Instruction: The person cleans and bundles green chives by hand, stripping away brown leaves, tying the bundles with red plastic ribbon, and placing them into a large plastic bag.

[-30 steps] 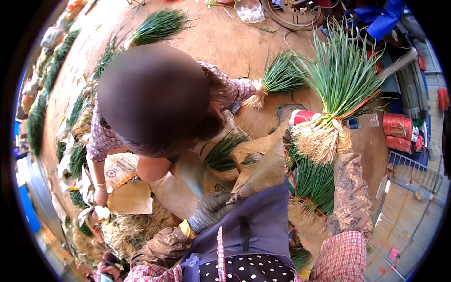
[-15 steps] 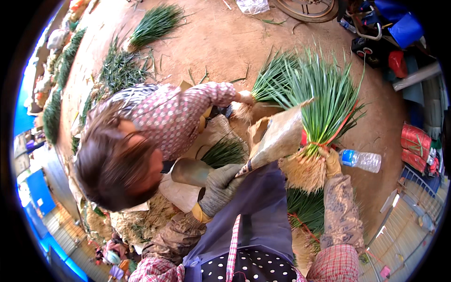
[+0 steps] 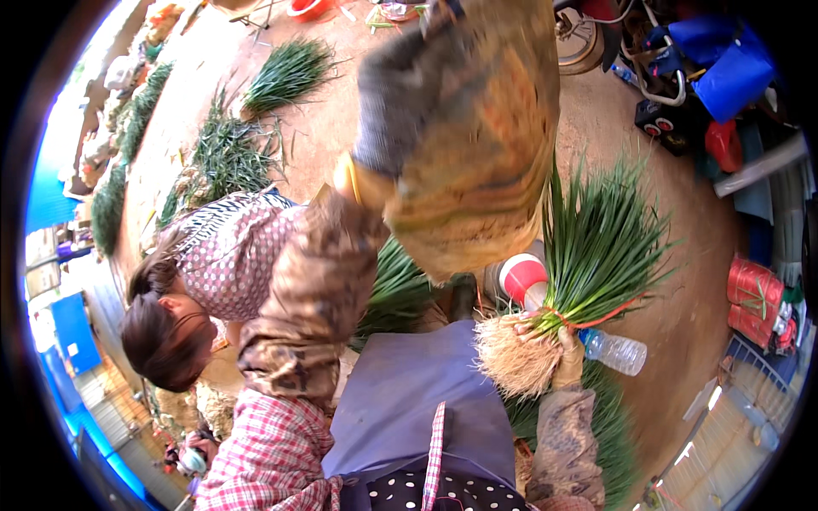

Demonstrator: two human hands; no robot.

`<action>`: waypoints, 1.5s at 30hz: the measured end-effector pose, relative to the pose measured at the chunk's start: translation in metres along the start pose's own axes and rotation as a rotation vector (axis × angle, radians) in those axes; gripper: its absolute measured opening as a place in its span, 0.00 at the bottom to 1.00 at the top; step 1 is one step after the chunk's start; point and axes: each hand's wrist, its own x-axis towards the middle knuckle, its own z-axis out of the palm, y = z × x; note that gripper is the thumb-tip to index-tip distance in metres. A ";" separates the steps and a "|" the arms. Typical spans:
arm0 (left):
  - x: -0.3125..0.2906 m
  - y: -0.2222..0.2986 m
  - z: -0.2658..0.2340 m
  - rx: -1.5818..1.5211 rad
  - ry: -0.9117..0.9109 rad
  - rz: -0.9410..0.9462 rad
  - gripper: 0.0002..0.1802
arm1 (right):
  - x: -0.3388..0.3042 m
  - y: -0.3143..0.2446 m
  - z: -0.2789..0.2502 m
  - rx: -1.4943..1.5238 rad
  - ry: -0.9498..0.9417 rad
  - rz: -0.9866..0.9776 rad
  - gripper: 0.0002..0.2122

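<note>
My left hand (image 3: 396, 111), in a grey glove with a yellow cuff, is raised high and closed on a stained brown sacking sheet (image 3: 490, 145). The sheet hangs blurred by motion. In my right hand (image 3: 569, 356), in a tan glove, is a large bunch of chives (image 3: 607, 243). Its pale hairy roots (image 3: 515, 358) point toward me and the leaves fan away; an orange-red tie (image 3: 596, 321) circles the stems. A red-and-white round object (image 3: 524, 279) shows beside the stems. A clear plastic bottle (image 3: 618, 351) lies just right of my right hand.
A co-worker (image 3: 230, 247) in a dotted top bends close at my left. More chives (image 3: 394, 289) lie between us, with others (image 3: 609, 434) beside my right forearm. Farther off are loose greens (image 3: 226, 157) and another bunch (image 3: 290, 72). Red packs (image 3: 754, 294) stand at right.
My left hand has swung up and away with the sacking sheet, off the chives. My right hand has drawn the bunch nearer and slightly left. The co-worker has leaned lower, leftward.
</note>
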 end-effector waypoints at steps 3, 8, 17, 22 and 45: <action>0.066 0.015 -0.001 0.068 0.088 0.253 0.07 | 0.001 0.030 -0.034 -0.080 0.164 -0.031 0.24; 0.079 0.003 0.022 0.138 0.133 0.482 0.10 | -0.009 0.038 -0.045 -0.083 0.208 0.043 0.23; -0.116 -0.192 0.027 0.437 -0.293 0.305 0.17 | -0.020 0.031 -0.039 -0.155 0.017 0.080 0.27; -0.303 -0.303 -0.012 0.934 -0.796 -0.248 0.24 | -0.047 0.040 -0.063 -0.224 0.152 0.190 0.27; -0.370 -0.528 0.143 0.921 -0.870 -0.361 0.25 | 0.013 0.133 -0.139 -0.240 0.374 0.441 0.26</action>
